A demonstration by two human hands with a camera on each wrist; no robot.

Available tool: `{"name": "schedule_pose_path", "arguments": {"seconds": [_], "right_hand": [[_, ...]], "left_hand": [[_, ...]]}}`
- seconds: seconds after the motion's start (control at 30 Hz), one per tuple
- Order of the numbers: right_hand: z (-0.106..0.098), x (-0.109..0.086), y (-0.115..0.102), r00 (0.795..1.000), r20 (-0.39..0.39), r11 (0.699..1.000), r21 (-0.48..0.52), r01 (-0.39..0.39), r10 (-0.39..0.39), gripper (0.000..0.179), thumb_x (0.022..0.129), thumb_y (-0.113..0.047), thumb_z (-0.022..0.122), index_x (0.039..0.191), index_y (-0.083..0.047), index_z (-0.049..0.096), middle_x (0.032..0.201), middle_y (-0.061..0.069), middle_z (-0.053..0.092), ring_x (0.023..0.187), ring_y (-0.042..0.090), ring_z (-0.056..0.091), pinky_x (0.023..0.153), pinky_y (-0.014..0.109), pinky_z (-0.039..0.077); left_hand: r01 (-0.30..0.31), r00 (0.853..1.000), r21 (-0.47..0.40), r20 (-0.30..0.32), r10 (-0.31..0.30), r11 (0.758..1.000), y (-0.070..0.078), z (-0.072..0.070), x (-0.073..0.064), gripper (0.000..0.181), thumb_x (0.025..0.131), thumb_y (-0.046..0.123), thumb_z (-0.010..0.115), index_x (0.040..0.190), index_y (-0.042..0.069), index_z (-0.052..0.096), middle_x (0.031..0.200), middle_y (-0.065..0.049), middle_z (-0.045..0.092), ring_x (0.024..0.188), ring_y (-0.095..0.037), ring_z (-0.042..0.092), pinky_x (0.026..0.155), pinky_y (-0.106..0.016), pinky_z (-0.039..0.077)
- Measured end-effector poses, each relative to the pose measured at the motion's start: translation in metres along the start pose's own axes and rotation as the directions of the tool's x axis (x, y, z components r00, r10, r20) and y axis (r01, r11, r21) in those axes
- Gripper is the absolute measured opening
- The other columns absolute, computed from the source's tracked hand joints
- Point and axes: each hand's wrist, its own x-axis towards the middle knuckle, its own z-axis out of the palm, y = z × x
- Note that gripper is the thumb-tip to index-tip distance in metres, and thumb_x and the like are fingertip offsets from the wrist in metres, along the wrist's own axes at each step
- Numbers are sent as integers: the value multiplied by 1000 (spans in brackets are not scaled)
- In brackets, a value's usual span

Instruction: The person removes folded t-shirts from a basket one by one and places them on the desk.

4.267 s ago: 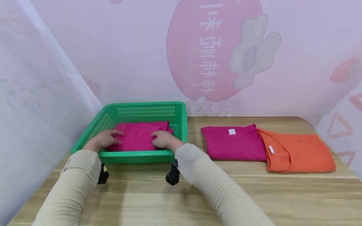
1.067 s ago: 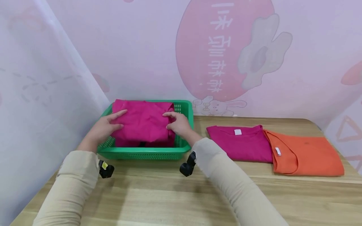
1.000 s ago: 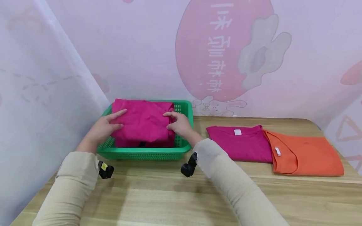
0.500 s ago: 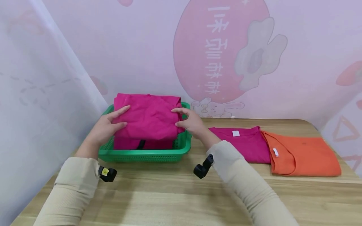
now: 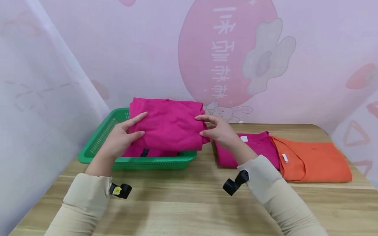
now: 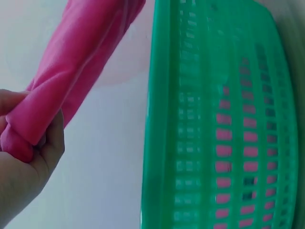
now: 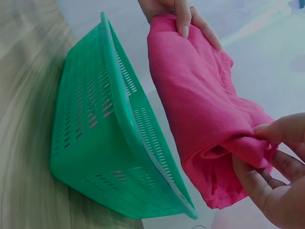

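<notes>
A folded bright pink garment (image 5: 171, 124) hangs in the air over the right part of the green basket (image 5: 153, 162). My left hand (image 5: 119, 139) grips its left side, thumb and fingers pinching the folded edge, as the left wrist view shows. At the other side my right hand (image 5: 221, 132) pinches the layered end; in the right wrist view the garment (image 7: 200, 105) sags a little between both hands, clear of the basket rim (image 7: 126, 119). Inside the basket lies more pink cloth (image 5: 133, 152) with a black patch (image 5: 144, 152), partly hidden by the lifted garment.
On the wooden table (image 5: 177, 209), right of the basket, lies a folded magenta shirt (image 5: 260, 150) with a white label. A folded orange garment (image 5: 319, 162) overlaps its right edge. A printed pale curtain (image 5: 147, 49) closes off the back and left.
Both hands have lifted the pink garment up out of the basket and carried it rightward. The cloth with the black patch beneath has come into view.
</notes>
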Motion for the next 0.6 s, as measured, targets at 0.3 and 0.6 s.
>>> {"name": "schedule_pose_path", "arguments": {"seconds": [0.3,0.6], "right_hand": [[-24,-32,5,1000,-23,995,-102,-7,5,43,76,-3,63,116,-20,55,124,2,39,102,27,45,73,32,46],[-48,-68,21,999,-37,993,-116,-11,7,47,74,-6,66,119,-12,52,119,10,40,92,27,48,68,29,47]], "left_hand": [[-45,998,-145,46,52,988,11,30,-12,53,85,16,55,134,24,34,134,-11,27,103,-26,42,71,-24,47],[-88,991,-241,76,109,966,20,65,-25,51,83,10,57,130,22,41,122,-10,41,77,-17,51,61,-22,45]]}}
